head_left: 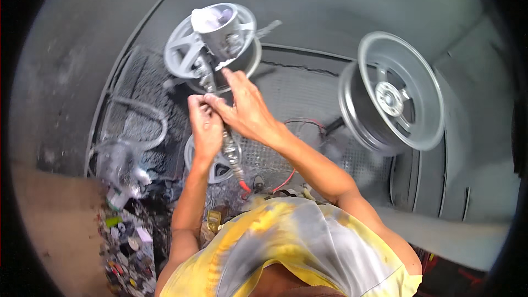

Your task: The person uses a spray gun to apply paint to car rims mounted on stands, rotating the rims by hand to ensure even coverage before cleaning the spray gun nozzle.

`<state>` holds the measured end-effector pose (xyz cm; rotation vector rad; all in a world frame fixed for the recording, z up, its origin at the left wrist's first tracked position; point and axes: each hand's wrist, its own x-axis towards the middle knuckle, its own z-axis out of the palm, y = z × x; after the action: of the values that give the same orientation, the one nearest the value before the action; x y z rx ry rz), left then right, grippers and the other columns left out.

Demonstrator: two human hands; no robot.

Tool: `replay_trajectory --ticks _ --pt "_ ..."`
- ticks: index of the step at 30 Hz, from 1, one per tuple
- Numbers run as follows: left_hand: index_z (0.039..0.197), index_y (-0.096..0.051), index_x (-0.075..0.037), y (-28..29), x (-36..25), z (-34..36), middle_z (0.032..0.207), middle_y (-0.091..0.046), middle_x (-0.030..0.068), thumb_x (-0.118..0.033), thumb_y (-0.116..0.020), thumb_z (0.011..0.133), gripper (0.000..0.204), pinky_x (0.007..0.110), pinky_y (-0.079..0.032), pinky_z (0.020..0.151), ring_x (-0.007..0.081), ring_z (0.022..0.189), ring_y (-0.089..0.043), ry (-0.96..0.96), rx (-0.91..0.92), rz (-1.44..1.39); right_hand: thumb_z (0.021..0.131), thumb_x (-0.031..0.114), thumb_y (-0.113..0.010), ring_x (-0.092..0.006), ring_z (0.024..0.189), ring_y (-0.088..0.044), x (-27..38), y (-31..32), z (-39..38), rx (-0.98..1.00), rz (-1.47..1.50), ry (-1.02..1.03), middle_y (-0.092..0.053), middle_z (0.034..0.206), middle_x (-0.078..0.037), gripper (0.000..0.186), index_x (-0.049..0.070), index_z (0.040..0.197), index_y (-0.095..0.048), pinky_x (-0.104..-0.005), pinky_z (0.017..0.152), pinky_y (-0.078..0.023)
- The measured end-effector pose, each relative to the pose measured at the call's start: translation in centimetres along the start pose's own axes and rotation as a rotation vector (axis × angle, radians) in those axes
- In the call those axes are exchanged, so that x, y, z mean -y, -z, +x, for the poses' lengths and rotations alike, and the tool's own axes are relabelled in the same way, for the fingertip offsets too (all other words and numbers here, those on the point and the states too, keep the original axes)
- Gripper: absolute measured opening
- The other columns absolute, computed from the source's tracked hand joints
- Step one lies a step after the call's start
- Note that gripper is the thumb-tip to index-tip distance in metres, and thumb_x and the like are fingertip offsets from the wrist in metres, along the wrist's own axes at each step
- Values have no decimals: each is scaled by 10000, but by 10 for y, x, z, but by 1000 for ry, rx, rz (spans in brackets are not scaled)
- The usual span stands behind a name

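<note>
Head view: at two o'clock the big wheel [389,99] looked already silvered, though how much coating remained was unclear. Eleven o'clock held the spray gun [224,41]; the right hand [246,107] pointed toward it, half open, and the left hand [206,130] curled tightly, apparently gripping it.

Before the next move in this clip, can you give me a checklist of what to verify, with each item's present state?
1. Left hand on the spray gun: ok, fingers curled at its grip.
2. Right hand touching the gun: cannot tell; its index finger points toward the cup.
3. Cup contents secure: cannot tell; white material covers part of the mouth, and the fill is hidden.
4. Red hose joined to the gun's line: cannot tell, the connection is unclear.
5. Large silver wheel clear of both hands: ok, it stands apart at right.
</note>
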<state>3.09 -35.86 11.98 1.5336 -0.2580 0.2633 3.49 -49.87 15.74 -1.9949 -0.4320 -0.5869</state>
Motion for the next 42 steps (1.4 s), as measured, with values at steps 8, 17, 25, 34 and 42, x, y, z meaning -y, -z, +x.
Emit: replay_trajectory --ticks 8,17,25,34,42 --pt "1209 -411 -37 -287 -81 -73 1111 -473 67 -83 -600 967 311 342 -429 935 166 1053 -471 -137 407 -354 988 176 -609 -484 1250 -572 3 264 -52 -360 -385 -284 -580 1328 -359 546 -132 1420 -480 -499 1098 -436" --pt "1056 -634 20 -403 -99 -118 1033 -658 189 -153 -677 968 199 443 -535 845 343 943 -669 -533 1026 -17 1031 242 -635 -139 814 -689 5 450 -175 -607 -112 -577 -694 1010 -74 324 -3 1243 -634 -287 530 -625" --pt "1072 -756 22 -472 -52 -53 1007 -737 252 -632 -337 1070 777 470 -516 950 375 1002 -708 -199 1676 684 1025 234 -641 -117 720 -675 4 491 -226 -522 -200 -843 -704 904 -75 327 -20 1231 -635 -278 459 -532" --pt "1435 -567 20 -511 -12 -48 1422 -587 234 -601 -372 1062 750 435 -399 1149 307 1345 -526 253 2023 634 1029 216 -641 -108 787 -681 61 461 -223 -488 83 -933 -675 935 -44 387 7 1349 -585 -247 436 -494" --pt "1621 -292 -74 -483 -20 38 1692 -241 170 -711 -226 1043 863 473 -222 1260 319 1554 -238 198 2583 934 1015 176 -650 -110 791 -683 69 413 -184 -578 351 -969 -682 948 -66 316 -5 1264 -582 -231 454 -504"
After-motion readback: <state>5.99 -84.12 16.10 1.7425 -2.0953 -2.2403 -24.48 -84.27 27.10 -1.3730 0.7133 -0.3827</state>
